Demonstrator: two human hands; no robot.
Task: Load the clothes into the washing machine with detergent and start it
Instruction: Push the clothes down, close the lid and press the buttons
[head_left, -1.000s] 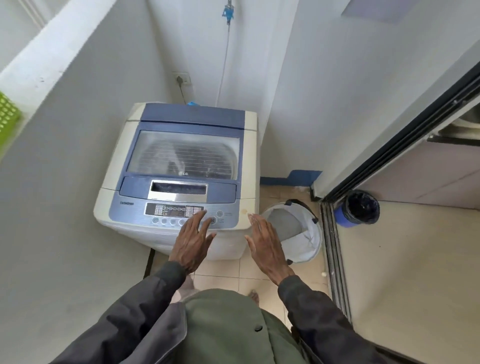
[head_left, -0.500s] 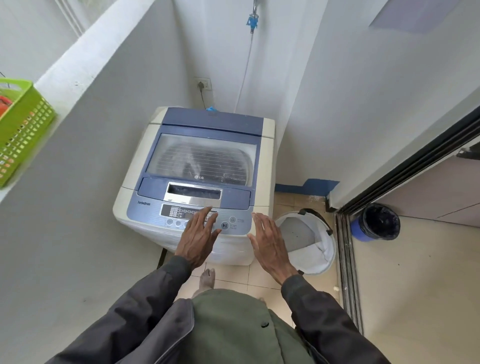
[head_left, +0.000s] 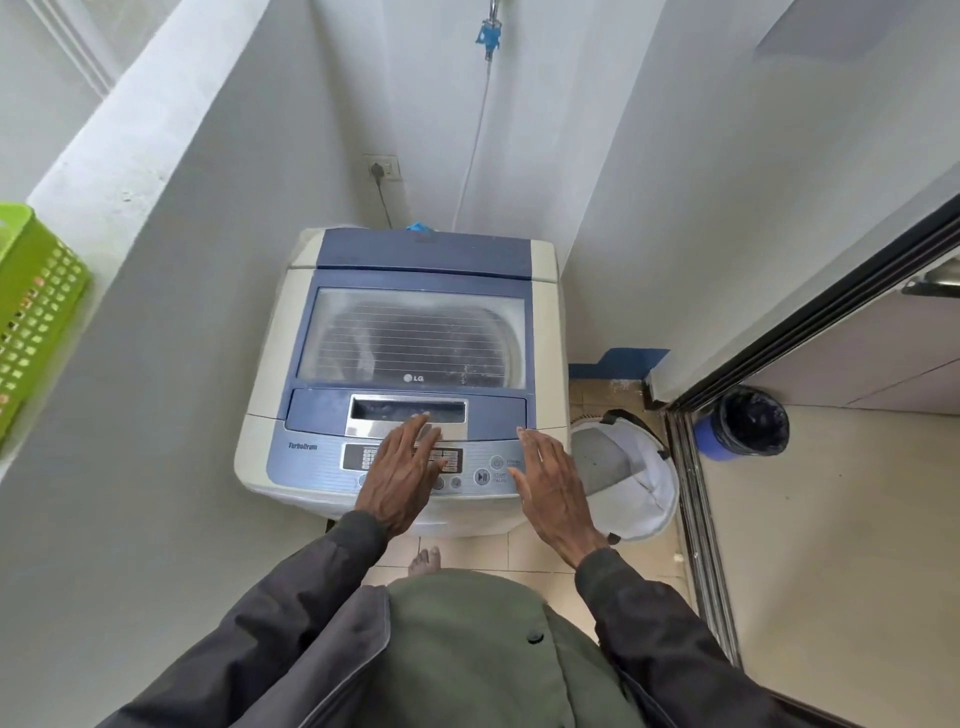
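Washing machine (head_left: 410, 338): top-loader in a corner, directly before the person, lid shut; long axis runs from the person toward the back wall, with the control panel (head_left: 311, 462) at the near edge facing the person.

Left hand (head_left: 397, 478): over the middle of the panel, fingers straight and slightly spread, holding nothing; fingertips reach the silver lid handle (head_left: 405, 410); contact cannot be confirmed.

Right hand (head_left: 550, 488): over the panel's right end, fingers straight and close together, holding nothing.

Legible markings: "LG" (head_left: 413, 378) on the lid below the window; "TurboDrum" (head_left: 303, 446) at the panel's left; button captions too blurred to read.

Drum contents cannot be made out through the window.

White hamper (head_left: 649, 488) on the floor just right of the machine; blue bin (head_left: 748, 423) further right; green basket (head_left: 36, 301) on the ledge well left.
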